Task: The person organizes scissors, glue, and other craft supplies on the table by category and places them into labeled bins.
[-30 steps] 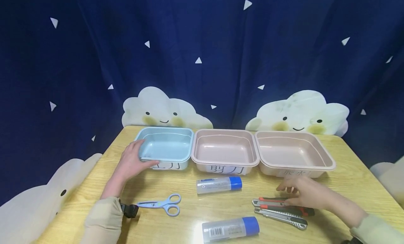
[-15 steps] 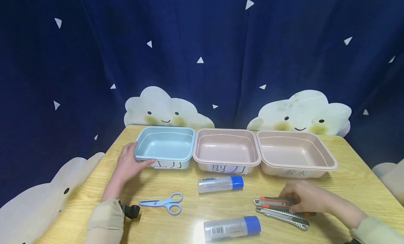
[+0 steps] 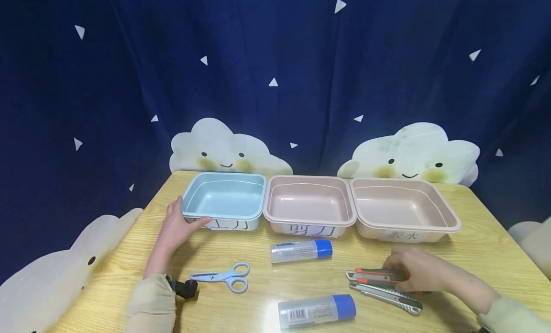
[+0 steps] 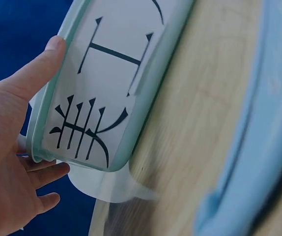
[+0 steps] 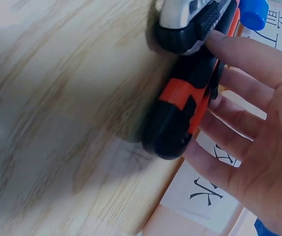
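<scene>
My left hand (image 3: 174, 230) holds the left front corner of a light blue bin (image 3: 228, 199), thumb along the front rim above its paper label (image 4: 97, 78) and fingers at the side. In the head view, light blue scissors (image 3: 224, 277) lie near that wrist. On the right, my right hand (image 3: 424, 271) pinches red-and-black utility knives (image 3: 376, 274) lying on the table, thumb on the near side and fingers on the far side. A silver utility knife (image 3: 387, 297) lies against them. The right wrist view shows the thumb on the black-and-red handle (image 5: 180, 98).
Two pinkish bins, a middle one (image 3: 309, 222) and a right one (image 3: 406, 226), stand beside the blue bin, with labels on their fronts. Two clear glue bottles with blue caps, one farther (image 3: 297, 251) and one nearer (image 3: 312, 311), lie mid-table. A dark blue curtain (image 3: 275, 50) hangs behind.
My right hand has come down onto the utility knives and its fingers have closed around them. My left hand has shifted slightly out of the blue bin to its front left corner.
</scene>
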The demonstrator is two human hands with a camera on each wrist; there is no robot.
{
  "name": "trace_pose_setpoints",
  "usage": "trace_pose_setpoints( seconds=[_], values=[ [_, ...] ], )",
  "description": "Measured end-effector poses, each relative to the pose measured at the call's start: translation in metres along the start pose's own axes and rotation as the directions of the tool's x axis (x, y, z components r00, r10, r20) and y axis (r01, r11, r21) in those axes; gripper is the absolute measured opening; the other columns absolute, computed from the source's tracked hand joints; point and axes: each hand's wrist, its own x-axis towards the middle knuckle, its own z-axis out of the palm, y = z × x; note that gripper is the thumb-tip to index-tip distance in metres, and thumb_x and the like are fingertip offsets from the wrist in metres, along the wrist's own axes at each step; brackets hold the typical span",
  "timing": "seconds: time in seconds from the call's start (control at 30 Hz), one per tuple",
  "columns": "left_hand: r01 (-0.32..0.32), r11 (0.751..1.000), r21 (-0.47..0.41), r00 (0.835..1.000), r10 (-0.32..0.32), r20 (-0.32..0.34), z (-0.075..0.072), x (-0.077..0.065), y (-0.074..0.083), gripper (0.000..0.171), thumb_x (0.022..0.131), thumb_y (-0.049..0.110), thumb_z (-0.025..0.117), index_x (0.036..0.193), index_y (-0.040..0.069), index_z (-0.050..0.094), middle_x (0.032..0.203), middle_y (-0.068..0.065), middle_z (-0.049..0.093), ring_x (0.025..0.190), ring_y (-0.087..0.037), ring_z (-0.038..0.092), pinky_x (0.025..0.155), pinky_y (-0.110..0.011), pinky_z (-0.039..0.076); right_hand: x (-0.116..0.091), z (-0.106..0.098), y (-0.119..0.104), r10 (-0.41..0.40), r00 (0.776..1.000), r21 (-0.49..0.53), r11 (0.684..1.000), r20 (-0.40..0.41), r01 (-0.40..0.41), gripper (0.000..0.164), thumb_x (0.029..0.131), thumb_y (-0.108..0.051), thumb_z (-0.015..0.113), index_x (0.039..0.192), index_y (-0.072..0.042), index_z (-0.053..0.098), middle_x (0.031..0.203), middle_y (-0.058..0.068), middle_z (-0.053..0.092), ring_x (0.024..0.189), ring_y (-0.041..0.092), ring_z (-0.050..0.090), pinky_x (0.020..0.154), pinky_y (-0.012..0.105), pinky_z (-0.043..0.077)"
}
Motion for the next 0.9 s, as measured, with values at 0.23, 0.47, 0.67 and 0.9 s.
trace_pose_setpoints(
  seconds=[0.23, 0.47, 0.67, 0.9],
  values=[
    [0.029, 0.997, -0.065, 1.000, -0.029, 0.001, 0.002, -0.002, 0.002, 0.119, 0.069, 0.054, 0.071, 0.145, -0.001, -0.003, 0.146, -0.027, 0.008, 0.131, -0.043, 0.021, 0.106, -0.055, 0.022, 0.002, -0.002, 0.001, 0.044, 0.999, 0.003, 0.999, 0.026, -0.045, 0.029, 0.060, -0.027, 0.078, 0.087, -0.021, 0.067, 0.077, -0.020, 0.049, 0.066, -0.004, 0.040, 0.054, 0.019, 0.037],
    [0.034, 0.995, -0.094, 0.999, -0.034, 0.003, 0.003, -0.003, -0.002, 0.118, 0.070, 0.052, 0.072, 0.145, 0.001, -0.003, 0.146, -0.027, 0.009, 0.131, -0.042, 0.022, 0.106, -0.055, 0.022, 0.009, -0.012, -0.006, 0.028, 0.999, -0.028, 0.999, -0.018, -0.028, 0.031, 0.060, -0.024, 0.076, 0.089, -0.019, 0.066, 0.078, -0.019, 0.051, 0.069, -0.002, 0.042, 0.056, 0.021, 0.040],
    [0.026, 0.992, -0.124, 1.000, -0.026, -0.005, 0.005, -0.003, -0.006, 0.117, 0.069, 0.051, 0.073, 0.146, 0.002, -0.001, 0.145, -0.027, 0.011, 0.129, -0.041, 0.024, 0.105, -0.055, 0.023, 0.020, -0.021, -0.020, 0.049, 0.996, -0.075, 0.996, -0.069, -0.054, 0.033, 0.060, -0.022, 0.074, 0.092, -0.017, 0.066, 0.079, -0.018, 0.054, 0.068, -0.002, 0.045, 0.057, 0.021, 0.042],
    [0.021, 0.991, -0.135, 1.000, -0.023, -0.011, 0.005, -0.001, -0.006, 0.116, 0.069, 0.049, 0.073, 0.146, 0.003, -0.001, 0.144, -0.027, 0.013, 0.128, -0.042, 0.026, 0.105, -0.056, 0.024, 0.041, -0.023, -0.034, -0.099, 0.972, -0.139, 0.988, -0.211, 0.070, 0.035, 0.061, -0.018, 0.073, 0.095, -0.015, 0.068, 0.088, -0.014, 0.059, 0.072, -0.002, 0.047, 0.062, 0.021, 0.047]
  ],
)
